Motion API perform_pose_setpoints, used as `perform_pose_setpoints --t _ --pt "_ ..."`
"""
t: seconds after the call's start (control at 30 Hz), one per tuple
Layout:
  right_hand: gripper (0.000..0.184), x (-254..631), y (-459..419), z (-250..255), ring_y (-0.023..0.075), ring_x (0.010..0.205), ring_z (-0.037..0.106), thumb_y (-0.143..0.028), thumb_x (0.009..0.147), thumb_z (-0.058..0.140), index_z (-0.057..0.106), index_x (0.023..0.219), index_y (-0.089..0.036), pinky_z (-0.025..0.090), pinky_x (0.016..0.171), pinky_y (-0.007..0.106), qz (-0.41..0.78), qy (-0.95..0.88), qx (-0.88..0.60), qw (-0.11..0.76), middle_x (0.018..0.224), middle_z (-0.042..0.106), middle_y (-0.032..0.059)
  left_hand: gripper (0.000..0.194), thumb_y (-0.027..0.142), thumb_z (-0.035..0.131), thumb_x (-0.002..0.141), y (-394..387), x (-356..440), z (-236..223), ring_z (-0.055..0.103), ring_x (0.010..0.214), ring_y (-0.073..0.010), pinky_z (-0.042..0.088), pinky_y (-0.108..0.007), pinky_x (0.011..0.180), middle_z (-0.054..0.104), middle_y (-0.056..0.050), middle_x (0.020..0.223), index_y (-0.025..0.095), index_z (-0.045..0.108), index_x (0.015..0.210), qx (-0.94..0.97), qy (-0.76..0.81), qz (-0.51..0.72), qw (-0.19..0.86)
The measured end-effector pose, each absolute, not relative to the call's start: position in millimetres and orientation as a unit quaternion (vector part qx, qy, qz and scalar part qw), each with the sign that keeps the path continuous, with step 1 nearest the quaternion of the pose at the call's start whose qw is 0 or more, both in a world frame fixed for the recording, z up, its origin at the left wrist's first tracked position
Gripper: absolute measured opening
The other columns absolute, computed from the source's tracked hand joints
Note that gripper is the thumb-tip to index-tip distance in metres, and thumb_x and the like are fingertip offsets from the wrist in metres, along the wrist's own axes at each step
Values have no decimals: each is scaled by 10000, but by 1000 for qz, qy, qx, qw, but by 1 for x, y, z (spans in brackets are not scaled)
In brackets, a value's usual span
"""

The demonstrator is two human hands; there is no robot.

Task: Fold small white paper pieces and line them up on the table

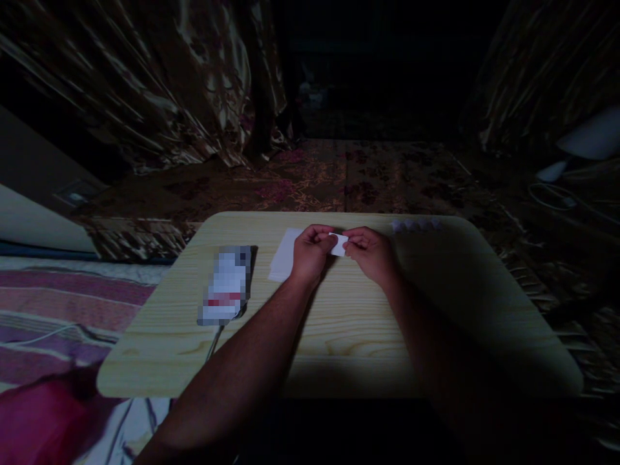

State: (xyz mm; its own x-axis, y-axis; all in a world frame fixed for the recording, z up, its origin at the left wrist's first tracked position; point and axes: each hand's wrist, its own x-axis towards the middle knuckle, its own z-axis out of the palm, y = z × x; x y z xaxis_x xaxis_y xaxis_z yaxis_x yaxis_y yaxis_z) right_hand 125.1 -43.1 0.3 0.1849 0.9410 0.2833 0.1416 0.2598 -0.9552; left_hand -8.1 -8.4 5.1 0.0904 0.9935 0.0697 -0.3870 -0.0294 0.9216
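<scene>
Left to right, we see white sheets [281, 258] on the table [358, 329], our left hand [310, 253] pinching a small white piece [340, 243] over it, and our right hand [372, 252] pinching the opposite edge; even pressure should steady it.

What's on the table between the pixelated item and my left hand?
In the head view, white paper lies between the pixelated item and your left hand, nearer the hand.

dimly lit, patterned curtains [208, 84] hang beyond a pale wooden table [358, 336]. a striped cloth [97, 290] lies left, with perhaps a lamp [593, 135] far right.
</scene>
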Motion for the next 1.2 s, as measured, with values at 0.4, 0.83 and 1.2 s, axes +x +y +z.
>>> perform_pose_setpoints --t 0.4,0.83,1.2 --pt "176 127 -43 -2 137 611 637 -307 749 669 696 871 -185 512 579 252 331 -533 -506 592 685 689 7 244 194 771 596 -10 -8 4 561 523 -91 451 -223 542 643 20 621 151 662 810 440 353 566 601" --pt "206 126 -46 7 124 499 583 -334 733 656 664 839 -157 463 496 233 376 -495 -545 563 572 647 1 216 222 762 620 -13 -7 6 555 537 -92 445 -221 542 636 19 638 161 661 801 482 372 566 556" --pt "201 126 -45 7 126 504 576 -341 722 647 656 807 -158 441 498 231 369 -497 -546 565 556 636 -2 208 227 759 632 -13 -8 4 558 563 -98 457 -228 557 632 12 660 164 662 805 498 367 564 547"
